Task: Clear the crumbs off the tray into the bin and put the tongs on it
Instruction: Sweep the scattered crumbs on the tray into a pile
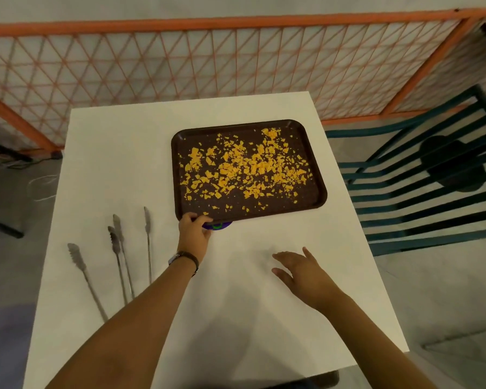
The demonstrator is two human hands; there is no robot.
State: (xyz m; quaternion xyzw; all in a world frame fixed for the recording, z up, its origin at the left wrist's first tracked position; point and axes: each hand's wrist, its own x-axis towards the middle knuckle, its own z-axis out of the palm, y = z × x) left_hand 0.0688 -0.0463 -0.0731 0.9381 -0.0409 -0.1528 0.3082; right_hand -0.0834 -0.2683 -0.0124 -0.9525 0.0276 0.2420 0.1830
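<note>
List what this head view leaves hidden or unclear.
- Bin: not in the head view at all.
- Purple object: mostly hidden under the tray near edge; what it is cannot be told.
- Left hand: thumb on the tray rim; its fingers go beneath, hidden.
- Tongs: handle ends covered by the left forearm, so the count is unclear.
- Right hand: open; contact with the table unclear.
</note>
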